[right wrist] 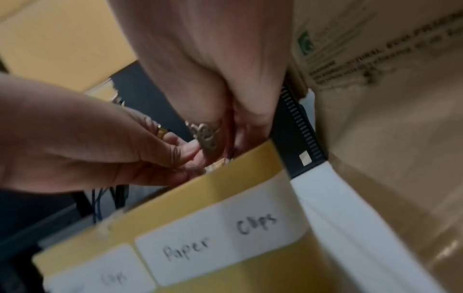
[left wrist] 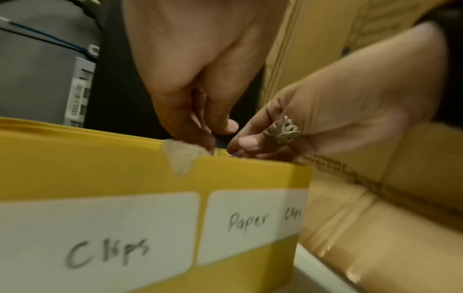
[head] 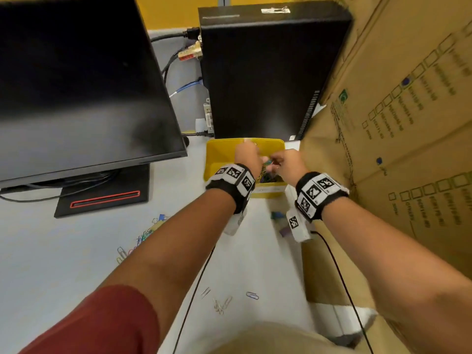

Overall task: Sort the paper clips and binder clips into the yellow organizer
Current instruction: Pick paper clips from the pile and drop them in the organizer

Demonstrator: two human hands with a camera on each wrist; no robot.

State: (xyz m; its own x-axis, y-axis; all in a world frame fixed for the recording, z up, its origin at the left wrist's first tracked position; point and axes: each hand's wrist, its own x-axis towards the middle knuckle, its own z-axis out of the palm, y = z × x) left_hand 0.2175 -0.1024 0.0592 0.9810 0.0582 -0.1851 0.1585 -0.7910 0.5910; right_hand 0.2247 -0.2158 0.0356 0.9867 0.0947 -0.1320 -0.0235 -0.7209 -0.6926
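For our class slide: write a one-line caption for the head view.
Both hands, left hand and right hand, meet over the yellow organizer.

I see both forearms stretched forward, left hand [head: 246,155] and right hand [head: 288,162] fingertip to fingertip, fingers curled down, pinching.

Your yellow organizer [left wrist: 105,174] looks like smooth, matt card or plastic; which, you cannot tell. Its white labels [left wrist: 100,234] are matt paper with handwritten ink, and a wrinkled scrap of clear tape [left wrist: 181,156] sits on its rim. The cardboard box [head: 398,139] beside you is rough brown, printed. The monitor [head: 76,93] screen is dark and faintly glossy. Your ring [left wrist: 281,129] looks like ornate metal.
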